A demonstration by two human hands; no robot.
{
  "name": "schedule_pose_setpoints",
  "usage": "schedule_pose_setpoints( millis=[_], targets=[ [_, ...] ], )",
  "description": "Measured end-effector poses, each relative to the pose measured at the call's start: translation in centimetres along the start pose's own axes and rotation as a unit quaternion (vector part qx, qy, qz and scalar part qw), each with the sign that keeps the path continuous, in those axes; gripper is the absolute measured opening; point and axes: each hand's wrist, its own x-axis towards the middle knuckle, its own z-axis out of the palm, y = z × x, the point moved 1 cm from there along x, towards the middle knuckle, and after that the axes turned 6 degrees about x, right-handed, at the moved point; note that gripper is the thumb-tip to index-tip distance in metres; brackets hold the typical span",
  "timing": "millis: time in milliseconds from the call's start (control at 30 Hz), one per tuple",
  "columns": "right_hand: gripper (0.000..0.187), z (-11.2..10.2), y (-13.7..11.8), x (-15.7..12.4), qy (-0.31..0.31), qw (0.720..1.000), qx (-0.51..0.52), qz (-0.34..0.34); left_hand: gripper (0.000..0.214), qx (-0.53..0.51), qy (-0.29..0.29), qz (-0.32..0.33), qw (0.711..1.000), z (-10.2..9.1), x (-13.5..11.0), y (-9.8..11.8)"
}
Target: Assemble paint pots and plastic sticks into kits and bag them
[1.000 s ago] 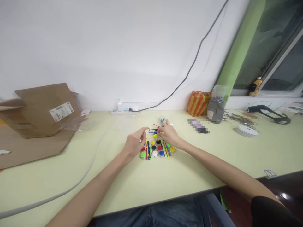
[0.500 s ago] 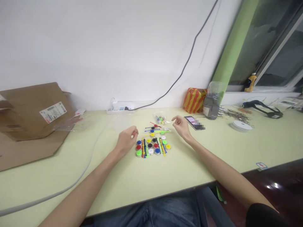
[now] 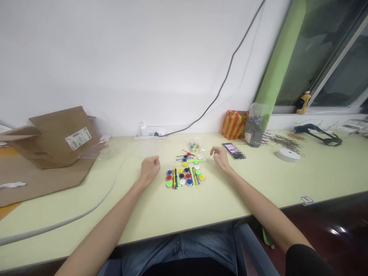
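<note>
My left hand (image 3: 150,169) rests on the table as a loose fist, with nothing visible in it. It lies left of several small round spinner bases with coloured caps, among them a blue one (image 3: 169,172) and a green one (image 3: 169,184). Upright bundles of coloured plastic arrows (image 3: 175,178) lie between the bases. Behind these, more arrows lie crosswise, a yellow arrow (image 3: 191,162) among them. On the right, my right hand (image 3: 220,158) is empty, its fingers loosely bent and apart, near a phone (image 3: 232,151). Neither hand touches the pieces.
A clear bag of small coloured parts (image 3: 195,145) lies behind the arrows. A cardboard box (image 3: 60,142) stands at left, with a grey cable (image 3: 94,211) before it. At right are a striped bag (image 3: 234,124), a plastic jar (image 3: 253,131) and a white spool (image 3: 288,154).
The view has shifted slightly. My left hand has drawn a little away from the pieces to the left. My right hand's fingers are more bent; the pieces lie as before.
</note>
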Motion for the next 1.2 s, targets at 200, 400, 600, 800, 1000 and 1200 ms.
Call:
schedule_pose_setpoints(
  millis=[200, 400, 600, 800, 1000, 1200],
  targets=[
    [0.030, 0.4, 0.5, 0.0, -0.020, 1.000, 0.004, -0.004, 0.027, 0.020, -0.012, 0.025, 0.999, 0.7, -0.1, -0.5],
    [0.041, 2.3, -0.1, -0.5, -0.081, 0.995, -0.013, -0.050, 0.027, 0.045, -0.038, 0.052, 0.997, 0.7, 0.0, -0.5],
    [0.029, 2.6, 0.3, -0.4, -0.122, 0.992, 0.011, 0.015, 0.027, 0.058, -0.052, 0.062, 0.995, 1.0, -0.1, -0.3],
    [0.024, 1.7, 0.5, -0.4, -0.170, 0.984, 0.031, 0.050, 0.027, 0.050, -0.043, 0.043, 0.997, 1.2, 0.1, -0.5],
    [0.022, 1.6, 0.6, -0.3, -0.190, 0.980, 0.030, 0.047, 0.027, 0.045, -0.043, 0.045, 0.997, 1.2, 0.0, -0.3],
    [0.029, 1.6, 1.7, 0.0, -0.111, 0.993, -0.009, 0.046, 0.026, 0.041, -0.044, 0.050, 0.997, 1.3, 0.0, -0.1]
  ],
)
